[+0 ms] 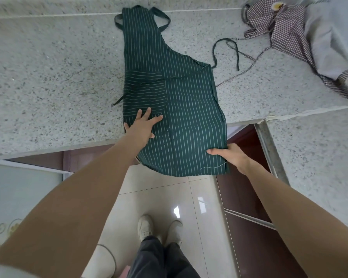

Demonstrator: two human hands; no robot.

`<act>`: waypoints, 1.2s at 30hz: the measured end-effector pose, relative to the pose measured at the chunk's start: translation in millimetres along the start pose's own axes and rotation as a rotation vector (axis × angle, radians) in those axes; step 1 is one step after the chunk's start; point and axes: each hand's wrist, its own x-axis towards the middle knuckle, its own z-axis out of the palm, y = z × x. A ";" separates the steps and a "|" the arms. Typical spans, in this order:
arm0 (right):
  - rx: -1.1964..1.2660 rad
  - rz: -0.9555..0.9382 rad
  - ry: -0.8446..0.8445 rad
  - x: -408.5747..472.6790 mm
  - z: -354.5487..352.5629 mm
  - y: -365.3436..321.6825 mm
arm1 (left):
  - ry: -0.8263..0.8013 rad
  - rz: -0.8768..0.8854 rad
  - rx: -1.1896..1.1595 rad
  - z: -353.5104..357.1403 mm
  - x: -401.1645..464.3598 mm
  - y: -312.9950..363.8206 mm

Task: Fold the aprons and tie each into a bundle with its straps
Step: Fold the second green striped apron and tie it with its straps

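Left hand (143,125) has its fingers spread flat and straight, pressing down on the green striped apron (175,93) right over the pocket (145,91) near the left edge. Right hand (228,155) is pinching the near right corner of the hem, thumb on top and fingers curled under the cloth, where it hangs off the counter (48,77) edge. The apron looks already folded in half lengthwise, bib and neck loop (161,17) at the far end, one waist strap (225,51) trailing off to the right, another lying across the pocket. Thin, floppy cotton by the look of it, so it'll weigh nothing and slide or bunch if not pinned; I'd grab corners and hems, keep one palm flat. The checked apron (293,37) sits crumpled far right, not folded yet.
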 end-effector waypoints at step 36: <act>0.673 -0.019 0.080 -66.8 -13.2 -43.6 | 0.433 -0.538 -0.577 43.8 -117.4 62.8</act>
